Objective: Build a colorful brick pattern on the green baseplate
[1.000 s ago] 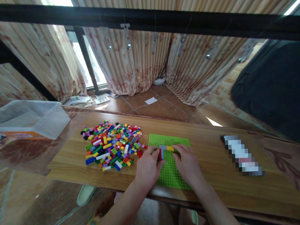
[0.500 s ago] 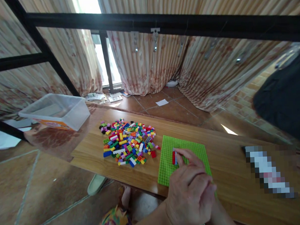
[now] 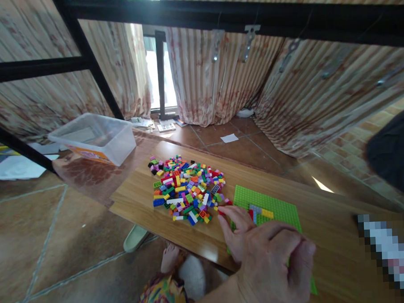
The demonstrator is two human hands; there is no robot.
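Observation:
My right hand (image 3: 237, 230) reaches left past the green baseplate (image 3: 247, 194), thumb and forefinger closed round a small red brick (image 3: 221, 212) at the near right edge of the brick pile (image 3: 186, 188). Closer to the camera, my left hand (image 3: 277, 260) crosses over the baseplate with its fingers curled in; whatever lies inside them is hidden. On the baseplate a grey brick (image 3: 255, 209), a yellow brick (image 3: 267, 214), a light blue brick (image 3: 255, 218) and a red one sit close together, partly covered by the hands.
The wooden bench (image 3: 133, 201) carries pile and baseplate. A clear plastic bin (image 3: 121, 146) stands at its far left end. Toward the right lies a pixelated object (image 3: 387, 250). A black metal frame (image 3: 199, 15) spans above, before striped curtains (image 3: 199, 80).
My right hand has left the bricks on the baseplate and moved left to a red brick by the pile. The yellow brick on the baseplate now shows. The view has shifted.

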